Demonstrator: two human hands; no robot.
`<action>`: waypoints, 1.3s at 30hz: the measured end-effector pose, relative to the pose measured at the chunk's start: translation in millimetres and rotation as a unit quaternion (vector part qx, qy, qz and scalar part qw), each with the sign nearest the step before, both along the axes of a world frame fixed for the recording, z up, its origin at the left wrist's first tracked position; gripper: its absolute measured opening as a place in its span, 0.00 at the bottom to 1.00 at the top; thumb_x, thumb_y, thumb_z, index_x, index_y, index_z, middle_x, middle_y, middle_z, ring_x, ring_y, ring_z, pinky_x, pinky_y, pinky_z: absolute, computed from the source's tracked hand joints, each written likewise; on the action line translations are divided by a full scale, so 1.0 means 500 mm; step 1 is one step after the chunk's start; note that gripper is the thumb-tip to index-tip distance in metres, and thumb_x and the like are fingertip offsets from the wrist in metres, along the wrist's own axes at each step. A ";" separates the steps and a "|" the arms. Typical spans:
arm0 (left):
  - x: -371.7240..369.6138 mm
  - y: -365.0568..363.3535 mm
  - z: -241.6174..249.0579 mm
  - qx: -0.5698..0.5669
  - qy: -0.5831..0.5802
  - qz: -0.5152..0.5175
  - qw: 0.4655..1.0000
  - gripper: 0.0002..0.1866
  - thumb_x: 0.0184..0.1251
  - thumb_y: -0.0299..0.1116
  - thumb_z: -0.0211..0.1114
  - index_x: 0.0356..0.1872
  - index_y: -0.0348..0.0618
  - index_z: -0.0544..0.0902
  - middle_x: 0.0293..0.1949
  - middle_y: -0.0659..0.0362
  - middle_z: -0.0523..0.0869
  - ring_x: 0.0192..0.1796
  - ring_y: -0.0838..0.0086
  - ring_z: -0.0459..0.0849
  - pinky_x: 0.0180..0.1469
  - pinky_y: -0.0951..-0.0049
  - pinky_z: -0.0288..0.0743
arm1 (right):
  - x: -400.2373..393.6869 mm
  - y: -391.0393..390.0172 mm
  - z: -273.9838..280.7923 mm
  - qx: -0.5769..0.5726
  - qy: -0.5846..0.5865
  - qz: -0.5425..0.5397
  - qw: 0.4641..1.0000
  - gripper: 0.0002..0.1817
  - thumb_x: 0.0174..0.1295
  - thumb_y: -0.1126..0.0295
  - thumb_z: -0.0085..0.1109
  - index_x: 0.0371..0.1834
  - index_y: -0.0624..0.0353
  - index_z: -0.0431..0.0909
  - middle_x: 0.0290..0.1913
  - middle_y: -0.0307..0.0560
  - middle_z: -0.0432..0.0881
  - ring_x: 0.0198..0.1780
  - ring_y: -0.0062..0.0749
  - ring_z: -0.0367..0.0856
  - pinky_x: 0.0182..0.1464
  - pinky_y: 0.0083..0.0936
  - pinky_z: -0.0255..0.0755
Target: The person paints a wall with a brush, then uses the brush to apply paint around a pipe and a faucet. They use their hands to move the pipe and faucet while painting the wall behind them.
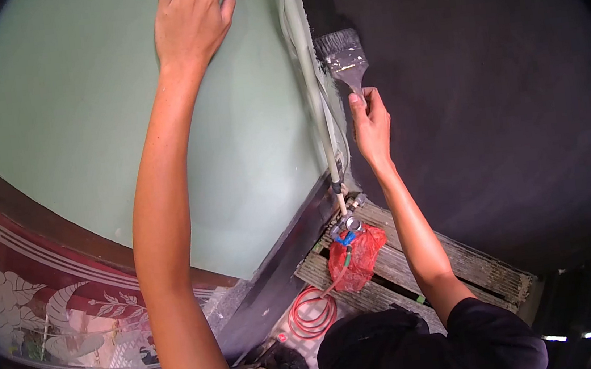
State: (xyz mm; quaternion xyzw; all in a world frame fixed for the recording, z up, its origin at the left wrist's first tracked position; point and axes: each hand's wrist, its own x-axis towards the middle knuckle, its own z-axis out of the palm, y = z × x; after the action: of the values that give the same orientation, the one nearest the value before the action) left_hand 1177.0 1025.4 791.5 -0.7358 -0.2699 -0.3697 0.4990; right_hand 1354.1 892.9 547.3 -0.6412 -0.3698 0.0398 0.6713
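My right hand (374, 126) grips the handle of a wide flat paintbrush (347, 58). Its bristles point up and lie against the edge of the dark painted wall (476, 105), close to the corner. White specks dot the brush's ferrule. Against the pale green wall (255, 152) at the upper left rests my left hand (190, 18), its fingers stretched upward and the thumb apart; the fingertips are cut off by the frame's top. A light pipe (314, 95) runs down the corner between the two walls.
Below the pipe is a tap (348, 224) with a red plastic bag (359, 259) beside it, over a slatted wooden bench (393, 275). A coiled red hose (311, 312) lies lower down. At left, a patterned glass window (61, 306) has a brown frame.
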 end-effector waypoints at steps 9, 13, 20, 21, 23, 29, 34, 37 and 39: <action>0.002 -0.001 -0.001 0.009 0.003 0.003 1.000 0.30 0.78 0.44 0.57 0.73 0.37 0.70 0.78 0.47 0.66 0.81 0.56 0.61 0.85 0.55 0.50 | 0.026 0.149 0.006 0.046 -0.058 -0.017 0.997 0.22 0.79 0.58 0.48 0.61 0.69 0.70 0.32 0.72 0.82 0.39 0.68 0.83 0.43 0.48 0.74; 0.002 0.008 0.002 0.018 0.002 0.000 1.000 0.30 0.78 0.44 0.57 0.73 0.36 0.70 0.77 0.47 0.66 0.81 0.56 0.61 0.85 0.55 0.50 | 0.033 0.177 -0.008 -0.051 -0.077 -0.056 0.994 0.18 0.79 0.61 0.45 0.51 0.70 0.71 0.36 0.78 0.82 0.46 0.74 0.82 0.47 0.60 0.72; 0.001 0.008 0.001 0.014 0.002 -0.011 1.000 0.29 0.78 0.43 0.56 0.73 0.36 0.71 0.77 0.47 0.66 0.81 0.57 0.61 0.85 0.55 0.50 | -0.008 0.170 -0.166 -0.126 -0.035 -0.068 0.989 0.15 0.78 0.63 0.45 0.46 0.68 0.71 0.37 0.77 0.84 0.46 0.75 0.82 0.49 0.61 0.72; 0.000 0.009 0.001 0.014 0.002 -0.011 1.000 0.29 0.78 0.43 0.56 0.73 0.36 0.71 0.77 0.47 0.66 0.81 0.57 0.61 0.85 0.55 0.50 | -0.016 0.159 -0.179 -0.136 -0.027 -0.063 0.988 0.15 0.78 0.63 0.45 0.45 0.68 0.71 0.37 0.76 0.84 0.46 0.75 0.82 0.49 0.61 0.72; 0.001 0.007 -0.003 0.011 -0.001 -0.017 1.000 0.29 0.78 0.43 0.56 0.73 0.36 0.71 0.77 0.47 0.66 0.81 0.57 0.61 0.85 0.55 0.50 | -0.030 0.135 -0.201 -0.155 -0.010 -0.056 0.986 0.16 0.78 0.63 0.45 0.45 0.68 0.71 0.37 0.76 0.84 0.46 0.75 0.82 0.50 0.60 0.72; 0.008 0.004 -0.003 0.014 0.000 -0.005 1.000 0.29 0.78 0.43 0.55 0.73 0.36 0.70 0.78 0.47 0.66 0.81 0.57 0.61 0.85 0.55 0.50 | 0.002 0.126 -0.025 -0.016 -0.085 -0.057 0.995 0.14 0.78 0.64 0.46 0.43 0.67 0.70 0.29 0.75 0.80 0.37 0.76 0.80 0.36 0.59 0.71; 0.010 0.008 0.004 0.015 -0.003 -0.015 1.000 0.29 0.79 0.42 0.55 0.74 0.36 0.70 0.78 0.47 0.66 0.81 0.57 0.61 0.85 0.56 0.50 | 0.035 0.176 -0.099 -0.058 -0.098 -0.089 0.990 0.12 0.76 0.66 0.49 0.44 0.67 0.69 0.32 0.78 0.80 0.40 0.78 0.80 0.43 0.65 0.70; 0.006 0.002 -0.001 0.001 -0.001 -0.011 1.000 0.30 0.78 0.42 0.55 0.74 0.36 0.69 0.78 0.47 0.66 0.81 0.57 0.61 0.85 0.56 0.49 | 0.013 0.170 -0.240 -0.126 -0.083 -0.095 0.984 0.12 0.76 0.66 0.48 0.45 0.67 0.71 0.33 0.77 0.82 0.40 0.77 0.81 0.45 0.63 0.73; 0.004 0.004 -0.001 0.001 0.003 -0.006 1.000 0.30 0.78 0.43 0.55 0.74 0.35 0.69 0.78 0.47 0.66 0.81 0.57 0.61 0.85 0.56 0.49 | 0.009 0.115 -0.266 -0.166 -0.081 -0.066 0.980 0.13 0.76 0.65 0.48 0.45 0.67 0.72 0.33 0.77 0.82 0.40 0.77 0.81 0.45 0.63 0.73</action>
State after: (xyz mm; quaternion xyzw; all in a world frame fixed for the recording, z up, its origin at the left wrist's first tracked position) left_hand 1179.1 1027.5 790.8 -0.7379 -0.2634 -0.3712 0.4984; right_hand 1358.6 950.3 414.0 -0.7681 -0.3679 0.0040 0.5240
